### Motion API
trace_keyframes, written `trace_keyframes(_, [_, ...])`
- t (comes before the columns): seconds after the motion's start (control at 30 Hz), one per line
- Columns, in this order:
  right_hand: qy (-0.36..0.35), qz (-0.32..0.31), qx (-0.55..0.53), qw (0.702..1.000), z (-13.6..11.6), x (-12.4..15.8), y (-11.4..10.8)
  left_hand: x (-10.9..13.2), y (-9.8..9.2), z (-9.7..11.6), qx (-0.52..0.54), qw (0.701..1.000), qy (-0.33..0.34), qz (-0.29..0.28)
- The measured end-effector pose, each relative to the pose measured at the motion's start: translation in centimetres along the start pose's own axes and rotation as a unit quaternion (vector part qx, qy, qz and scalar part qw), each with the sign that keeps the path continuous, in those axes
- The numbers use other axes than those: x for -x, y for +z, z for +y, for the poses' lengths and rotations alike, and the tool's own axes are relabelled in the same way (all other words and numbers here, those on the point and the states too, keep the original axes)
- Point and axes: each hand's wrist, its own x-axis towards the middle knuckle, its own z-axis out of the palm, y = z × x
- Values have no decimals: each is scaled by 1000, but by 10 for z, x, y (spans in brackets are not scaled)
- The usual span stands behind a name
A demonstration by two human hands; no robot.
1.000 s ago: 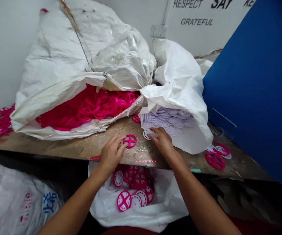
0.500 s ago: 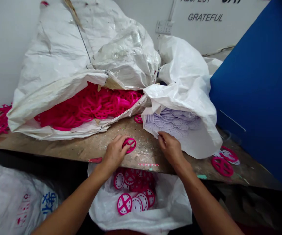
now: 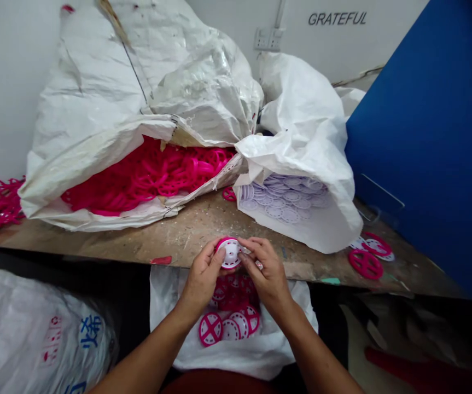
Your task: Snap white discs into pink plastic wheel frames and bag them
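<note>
Between my two hands, just above the table's front edge, is a white slotted disc (image 3: 231, 253) seated against a pink plastic ring (image 3: 220, 244). My left hand (image 3: 206, 268) grips the left side of the ring, thumb on the disc's face. My right hand (image 3: 263, 265) pinches the right side of the white disc, fingers closed on it. Below them an open white sack (image 3: 277, 350) holds several joined pink-and-white discs (image 3: 210, 329), some with the pink cross face up.
A large white sack (image 3: 92, 126) of pink rings (image 3: 153, 175) lies open at the back left. Right of it, another sack (image 3: 305, 120) holds white discs (image 3: 289, 200). Loose parts (image 3: 366, 264) lie near a blue panel (image 3: 416, 148); a plastic bag (image 3: 26, 323) stands lower left.
My right hand has come away from the sack of white discs and met my left hand. The white disc now lies against the pink ring, held in front of me.
</note>
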Motion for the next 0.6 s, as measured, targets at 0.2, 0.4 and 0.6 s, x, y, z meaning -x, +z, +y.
trace_keyframes(0.2, [21, -55, -10, 998, -7, 0, 2, 4, -5, 1, -161, 983, 83, -8])
trace_keyframes(0.4, [110, -64, -97, 987, -3, 1, 1, 9, -4, 0, -174, 982, 69, -26])
trace_keyframes(0.6, [139, -130, -177, 966, -1, 10, -6, 15, -10, -7, -123, 990, -23, -69])
